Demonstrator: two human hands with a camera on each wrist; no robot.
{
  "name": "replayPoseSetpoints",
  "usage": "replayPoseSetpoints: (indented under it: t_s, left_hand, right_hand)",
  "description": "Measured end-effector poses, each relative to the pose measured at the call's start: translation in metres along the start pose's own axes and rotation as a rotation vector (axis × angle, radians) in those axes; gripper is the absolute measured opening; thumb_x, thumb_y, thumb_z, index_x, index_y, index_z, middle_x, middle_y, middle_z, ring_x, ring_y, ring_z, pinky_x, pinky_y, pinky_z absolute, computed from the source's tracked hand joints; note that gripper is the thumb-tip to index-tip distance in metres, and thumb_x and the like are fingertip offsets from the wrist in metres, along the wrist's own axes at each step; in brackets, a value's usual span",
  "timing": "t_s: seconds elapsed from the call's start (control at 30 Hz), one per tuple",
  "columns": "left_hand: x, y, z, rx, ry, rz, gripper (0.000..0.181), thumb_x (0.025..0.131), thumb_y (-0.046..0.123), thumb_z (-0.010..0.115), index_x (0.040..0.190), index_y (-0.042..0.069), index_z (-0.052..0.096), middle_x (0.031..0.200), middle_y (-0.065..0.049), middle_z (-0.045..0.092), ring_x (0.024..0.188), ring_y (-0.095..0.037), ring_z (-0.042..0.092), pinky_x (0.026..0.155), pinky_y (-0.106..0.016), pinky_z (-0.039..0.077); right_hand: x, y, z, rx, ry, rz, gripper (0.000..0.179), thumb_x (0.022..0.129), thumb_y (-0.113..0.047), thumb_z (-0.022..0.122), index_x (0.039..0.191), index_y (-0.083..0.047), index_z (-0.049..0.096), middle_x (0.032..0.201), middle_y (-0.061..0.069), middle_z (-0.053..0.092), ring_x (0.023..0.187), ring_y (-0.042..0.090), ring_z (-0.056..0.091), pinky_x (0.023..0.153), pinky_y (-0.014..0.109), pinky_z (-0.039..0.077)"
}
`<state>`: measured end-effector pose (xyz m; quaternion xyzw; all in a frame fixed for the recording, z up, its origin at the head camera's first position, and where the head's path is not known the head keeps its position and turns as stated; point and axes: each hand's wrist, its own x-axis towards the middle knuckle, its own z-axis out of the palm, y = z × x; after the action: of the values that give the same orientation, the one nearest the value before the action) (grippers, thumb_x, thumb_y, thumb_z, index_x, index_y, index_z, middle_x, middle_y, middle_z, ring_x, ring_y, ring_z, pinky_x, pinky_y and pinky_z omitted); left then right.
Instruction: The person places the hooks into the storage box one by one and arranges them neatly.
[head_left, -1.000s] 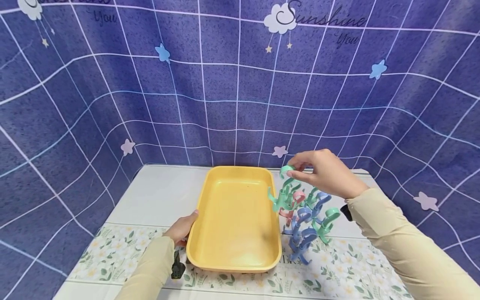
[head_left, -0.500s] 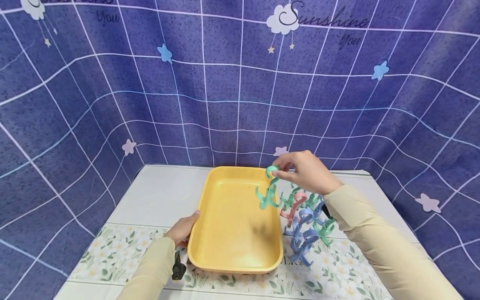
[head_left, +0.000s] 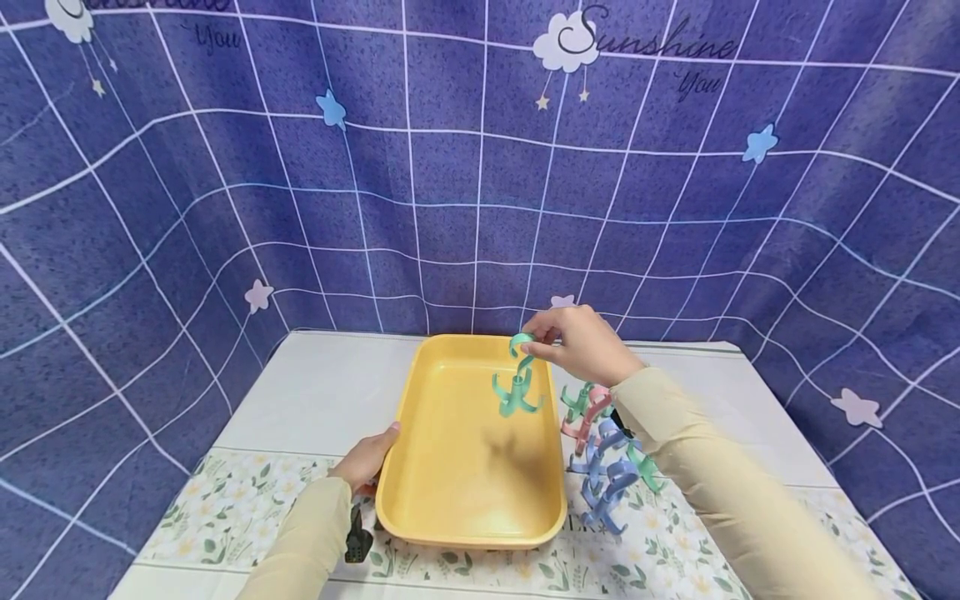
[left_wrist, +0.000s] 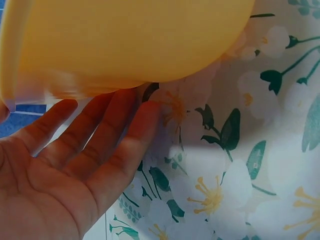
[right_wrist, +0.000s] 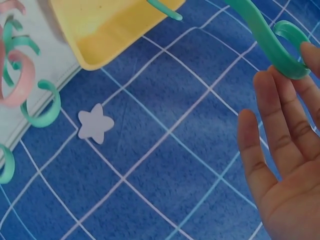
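Observation:
Over the yellow plastic tray point(head_left: 465, 533), my right hand point(head_left: 573, 337) pinches the curled top of a green twisted hanging hook point(head_left: 517, 393). The hook hangs upright, its several upturned prongs clear of the tray floor. In the right wrist view the hook's loop point(right_wrist: 287, 62) lies between thumb and fingertips, and the thumb is partly cut off. My left hand point(head_left: 365, 460) holds the tray's left side, thumb at the rim. In the left wrist view its fingers point(left_wrist: 117, 135) reach under the tray's outer wall point(left_wrist: 135, 45).
Right of the tray stand more hooks of the same kind: blue hooks point(head_left: 603, 483), a pink hook point(head_left: 587, 421) and green hooks point(head_left: 576, 402), some partly behind my right sleeve. A floral cloth strip point(head_left: 660, 542) crosses the white table point(head_left: 330, 379). A blue gridded curtain point(head_left: 442, 225) surrounds it.
My right hand has carried the green hook leftward, from above the other hooks to over the tray. The left hand has stayed at the tray's left side.

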<state>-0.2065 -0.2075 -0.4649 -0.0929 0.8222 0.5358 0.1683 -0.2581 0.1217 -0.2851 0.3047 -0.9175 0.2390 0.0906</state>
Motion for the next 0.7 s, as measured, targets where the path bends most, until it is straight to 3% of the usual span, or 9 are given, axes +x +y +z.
replayPoseSetpoints:
  t_s: [0.23,0.7]
  left_hand:
    - [0.000,-0.001,0.000,0.007,0.003,0.005,0.069,0.110,0.052,0.031,0.146,-0.005,0.046,0.107,-0.018,0.066,0.090,-0.027,0.067,0.077,-0.048,0.058]
    - [0.005,-0.005,0.000,0.023,0.031,0.001,0.073,0.109,0.056,0.031,0.147,-0.005,0.046,0.107,-0.017,0.066,0.090,-0.025,0.067,0.075,-0.047,0.059]
  right_hand:
    - [0.010,0.001,0.016,0.001,-0.011,0.022,0.018,0.094,-0.023,0.077,0.106,-0.010,0.079,0.087,-0.004,0.071,0.082,0.013,0.066,0.077,0.036,0.054]
    - [0.027,-0.004,0.050,0.015,-0.034,0.040,0.014,0.093,-0.024,0.077,0.103,-0.013,0.079,0.086,-0.005,0.072,0.074,0.009,0.064,0.068,0.031,0.053]
